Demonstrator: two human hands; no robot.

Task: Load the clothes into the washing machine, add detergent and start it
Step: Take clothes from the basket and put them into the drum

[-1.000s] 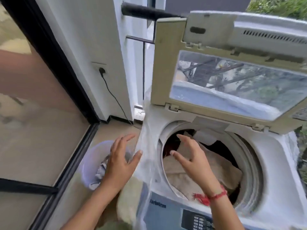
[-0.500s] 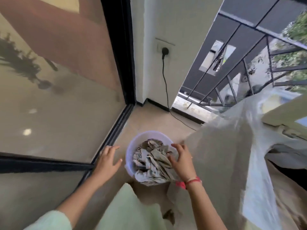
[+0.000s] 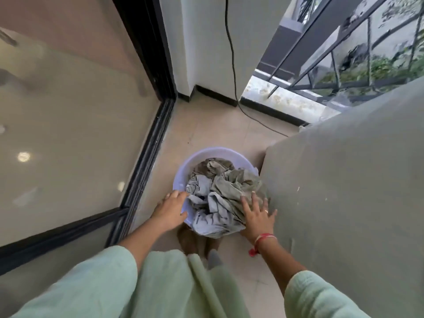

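Note:
A pale lilac tub (image 3: pixel 202 154) stands on the tiled floor, piled with crumpled grey and olive clothes (image 3: pixel 220 189). My left hand (image 3: pixel 171 208) rests on the tub's near left rim, fingertips touching the cloth. On the right side of the pile lies my right hand (image 3: pixel 258 214), fingers spread over the clothes, a red thread on its wrist. The washing machine's covered side (image 3: pixel 348 191) fills the right of the view; its drum and lid are out of sight.
A black power cord (image 3: pixel 232 65) runs down the white wall and across the floor behind the tub. A glass sliding door with a black frame (image 3: pixel 146 143) borders the left. A balcony railing (image 3: pixel 332 58) is at the back right.
My view has dropped from the open machine drum to the tub on the floor. Both hands have come down onto the tub and its clothes.

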